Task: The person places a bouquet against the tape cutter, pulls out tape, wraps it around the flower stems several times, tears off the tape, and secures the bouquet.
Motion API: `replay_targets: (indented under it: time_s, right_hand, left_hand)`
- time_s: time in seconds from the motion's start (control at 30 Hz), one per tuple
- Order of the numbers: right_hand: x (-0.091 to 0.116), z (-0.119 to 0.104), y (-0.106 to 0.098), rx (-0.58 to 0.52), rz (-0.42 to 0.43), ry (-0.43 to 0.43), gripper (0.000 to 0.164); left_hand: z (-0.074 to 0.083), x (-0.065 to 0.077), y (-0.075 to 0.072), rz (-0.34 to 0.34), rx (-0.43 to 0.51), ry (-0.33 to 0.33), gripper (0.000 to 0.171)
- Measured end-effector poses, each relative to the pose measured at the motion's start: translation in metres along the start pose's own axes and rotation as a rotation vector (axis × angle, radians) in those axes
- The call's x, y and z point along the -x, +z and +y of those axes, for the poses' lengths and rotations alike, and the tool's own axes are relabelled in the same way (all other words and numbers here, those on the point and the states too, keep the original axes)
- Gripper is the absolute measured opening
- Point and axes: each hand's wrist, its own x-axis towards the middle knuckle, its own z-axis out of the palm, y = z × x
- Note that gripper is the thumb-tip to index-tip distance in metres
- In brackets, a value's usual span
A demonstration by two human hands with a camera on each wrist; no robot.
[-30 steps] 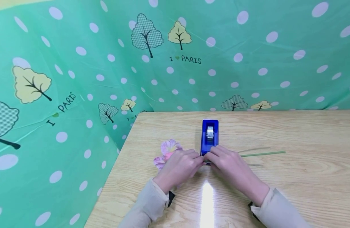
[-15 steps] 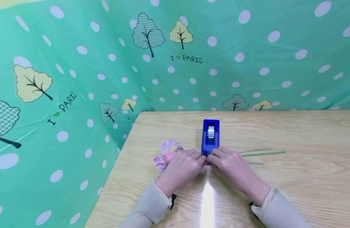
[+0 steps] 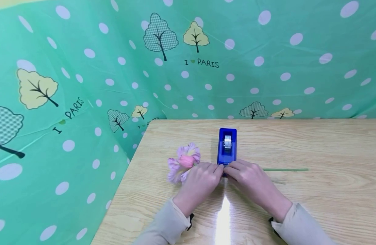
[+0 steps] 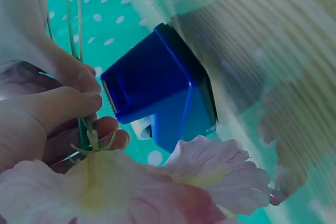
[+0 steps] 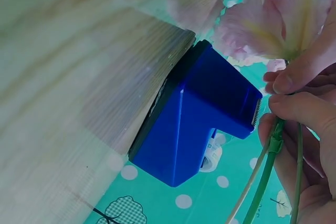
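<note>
A bunch of artificial flowers is held crosswise at the front end of a blue tape dispenser [image 3: 227, 157]. It has a pink tulip [image 3: 186, 161] and lilac ruffled flowers [image 3: 175, 170]. My left hand [image 3: 202, 182] pinches the stems just below the blooms, thumb against curled fingers. Close beside it, my right hand [image 3: 249, 179] grips the same green stems [image 5: 265, 182] a little lower down. In both wrist views the thumb tips nearly meet, right by the toothed cutter [image 5: 256, 113]. Whether tape lies under the fingers is hidden.
The dispenser stands on a light wooden table [image 3: 328, 149] and carries a tape roll [image 3: 227, 142]. A green dotted cloth [image 3: 255, 78] rises behind and to the left. The stem ends reach out to the right over the table.
The flower heads have lifted and turned slightly away from me and to the right. My left hand has shifted a little right, towards the right hand. The dispenser stays in place.
</note>
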Motion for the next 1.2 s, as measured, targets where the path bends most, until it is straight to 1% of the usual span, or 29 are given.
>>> replay_targets:
  time_s: [0.13, 0.27, 0.37, 0.43, 0.6, 0.77, 0.97, 1.1, 1.2]
  right_hand:
    - [0.001, 0.0, 0.0, -0.021, 0.016, -0.003, 0.026]
    - [-0.001, -0.002, 0.001, -0.05, 0.032, 0.036, 0.025]
    - [-0.002, -0.005, 0.002, -0.059, 0.037, 0.077, 0.025]
    - [-0.002, -0.006, 0.002, -0.056, 0.032, 0.104, 0.026]
    - [-0.003, -0.008, 0.001, -0.049, -0.008, 0.156, 0.025]
    - [-0.003, -0.008, -0.001, -0.04, -0.029, 0.153, 0.024]
    - [-0.003, -0.004, -0.001, -0.042, -0.026, 0.151, 0.023]
    - [-0.002, -0.001, -0.002, 0.001, -0.009, 0.167, 0.027]
    - [-0.001, 0.001, -0.003, 0.035, -0.02, 0.171, 0.029]
  left_hand:
    - [0.001, 0.0, 0.001, 0.032, 0.019, -0.016, 0.018]
    - [0.0, 0.0, 0.001, 0.061, 0.04, -0.017, 0.008]
    - [-0.002, 0.001, 0.003, 0.085, 0.04, -0.004, 0.006]
    - [-0.004, 0.001, 0.003, 0.097, 0.034, 0.012, 0.007]
    - [-0.007, 0.002, 0.006, 0.113, 0.017, 0.051, 0.005]
    - [-0.009, 0.002, 0.007, 0.117, 0.0, 0.068, 0.006]
    - [-0.011, 0.002, 0.007, 0.124, 0.026, 0.069, 0.008]
    - [-0.013, 0.002, 0.006, 0.141, 0.043, 0.066, 0.01]
    - [-0.014, 0.001, 0.006, 0.149, 0.061, 0.064, 0.01]
